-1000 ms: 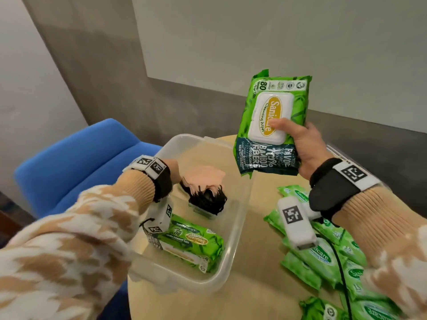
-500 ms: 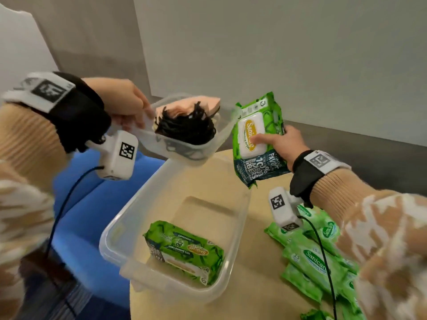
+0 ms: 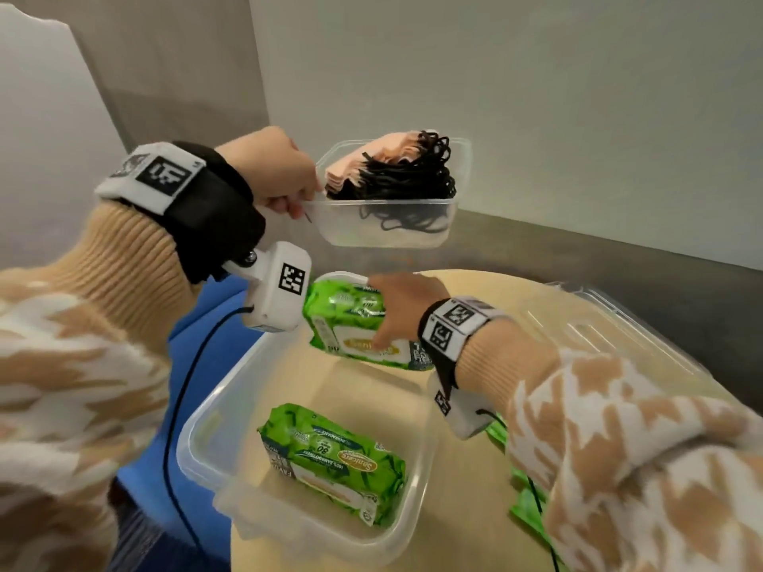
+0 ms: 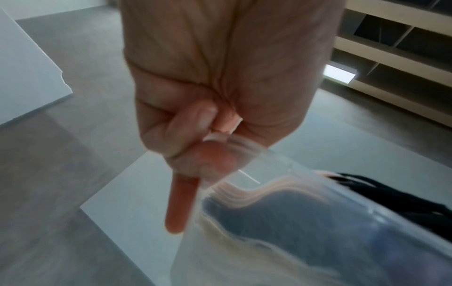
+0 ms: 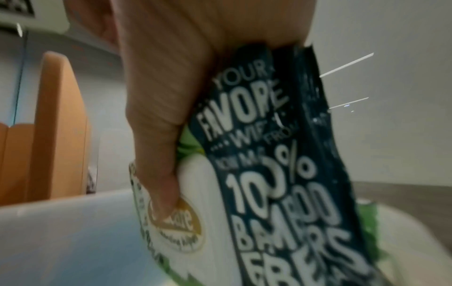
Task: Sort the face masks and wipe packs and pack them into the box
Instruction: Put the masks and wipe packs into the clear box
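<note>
My left hand [image 3: 285,179] pinches the rim of a small clear tray [image 3: 392,225] and holds it in the air above the box; the tray [image 4: 305,241] carries a stack of pink face masks [image 3: 359,167] with black ear loops [image 3: 413,179]. My right hand [image 3: 396,311] grips a green wipe pack [image 3: 351,319] over the far end of the clear plastic box [image 3: 206,439], thumb on its white lid [image 5: 195,193]. A second green wipe pack [image 3: 330,456] lies flat inside the box.
The box stands on a round wooden table [image 3: 466,509]. Small green wipe sachets [image 3: 524,501] lie on the table under my right forearm. A clear lid [image 3: 598,319] rests at the back right. A blue chair [image 3: 206,353] is left of the table.
My left hand lifted the mask tray out of the box and carried it up and to the right. My right hand lowered the wipe pack toward the far end of the box.
</note>
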`<state>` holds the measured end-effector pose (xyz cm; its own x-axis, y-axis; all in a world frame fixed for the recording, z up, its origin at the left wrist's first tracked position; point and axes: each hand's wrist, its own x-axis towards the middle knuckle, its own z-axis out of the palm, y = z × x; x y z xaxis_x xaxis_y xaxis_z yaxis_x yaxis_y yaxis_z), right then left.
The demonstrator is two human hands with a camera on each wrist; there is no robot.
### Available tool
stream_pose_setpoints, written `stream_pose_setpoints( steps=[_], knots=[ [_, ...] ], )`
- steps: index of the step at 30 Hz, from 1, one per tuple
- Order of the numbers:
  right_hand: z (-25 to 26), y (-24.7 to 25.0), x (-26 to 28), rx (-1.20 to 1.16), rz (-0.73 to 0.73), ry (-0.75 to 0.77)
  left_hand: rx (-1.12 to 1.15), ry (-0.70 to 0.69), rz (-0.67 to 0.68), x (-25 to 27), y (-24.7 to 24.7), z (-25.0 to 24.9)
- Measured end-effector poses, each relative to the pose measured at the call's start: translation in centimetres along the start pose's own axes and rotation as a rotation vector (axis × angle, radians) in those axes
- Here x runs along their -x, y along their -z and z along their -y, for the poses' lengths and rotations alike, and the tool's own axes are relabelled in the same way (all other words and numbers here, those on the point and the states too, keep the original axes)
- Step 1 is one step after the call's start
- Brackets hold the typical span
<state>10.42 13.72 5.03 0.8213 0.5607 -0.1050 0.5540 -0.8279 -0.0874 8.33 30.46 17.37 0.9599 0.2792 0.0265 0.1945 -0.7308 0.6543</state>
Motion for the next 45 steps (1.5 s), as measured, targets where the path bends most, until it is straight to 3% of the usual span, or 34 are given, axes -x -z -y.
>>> stream_pose_setpoints(
  steps=[3,10,13,15,17,19,22,27,29,31,33,34,36,38,41,43,45],
  knots=[
    [0.0,-1.6,-1.3,0.018,0.133,-0.010,0.000,0.022,-0.014,-0.1,-0.9,1.0],
    [-2.1,-3.2,-3.4,0.074,0.282,-0.042,0.082,0.061,0.034,-0.1,-3.3,3.8],
    [-3.5,-2.9,-2.8,-0.078,0.347,-0.104,0.064,0.071,0.039,0.0,-3.9,4.4],
    [-4.3,-2.5,-1.8,-0.350,0.382,-0.178,0.074,0.067,0.060,0.1,-4.3,4.6],
    [-4.9,-2.0,-0.2,-0.848,0.315,-0.275,0.077,0.056,0.074,0.0,-4.5,4.9],
    [-5.8,-1.0,1.4,-1.379,0.141,-0.369,0.059,0.044,0.079,-0.1,-4.9,5.0],
    [-7.1,0.2,3.2,-1.814,0.027,-0.355,0.046,0.038,0.130,0.0,-5.9,4.4],
    [-6.8,0.5,3.9,-1.814,-0.040,-0.288,0.046,-0.039,0.225,-0.1,-8.1,4.1],
    [-7.1,0.4,4.1,-1.808,-0.104,-0.289,0.196,-0.070,0.289,-0.2,-8.6,4.5],
    [-7.6,0.2,4.3,-1.827,-0.170,-0.304,0.480,0.002,0.370,0.1,-8.6,5.2],
    [-8.0,-0.2,4.6,-1.846,-0.212,-0.300,0.556,0.067,0.564,0.6,-8.9,6.5],
    [-8.1,-0.3,4.7,-1.857,-0.226,-0.293,0.376,0.036,0.717,0.9,-9.6,7.3],
    [-8.1,-0.5,4.9,-1.884,-0.248,-0.277,-0.319,-0.096,1.089,2.4,-11.9,8.3],
    [-8.0,-0.5,5.0,-1.900,-0.261,-0.264,-0.894,-0.196,1.287,4.0,-15.2,8.9],
    [-8.1,-0.4,5.0,-1.915,-0.275,-0.261,-1.209,-0.392,1.252,4.7,-19.6,10.9],
    [-8.1,-0.5,5.0,-1.929,-0.281,-0.269,-1.262,-0.547,1.154,4.6,-21.0,11.7],
    [-8.1,-0.7,5.1,-1.935,-0.276,-0.275,-1.208,-0.596,1.077,4.1,-21.4,11.5]
  ],
)
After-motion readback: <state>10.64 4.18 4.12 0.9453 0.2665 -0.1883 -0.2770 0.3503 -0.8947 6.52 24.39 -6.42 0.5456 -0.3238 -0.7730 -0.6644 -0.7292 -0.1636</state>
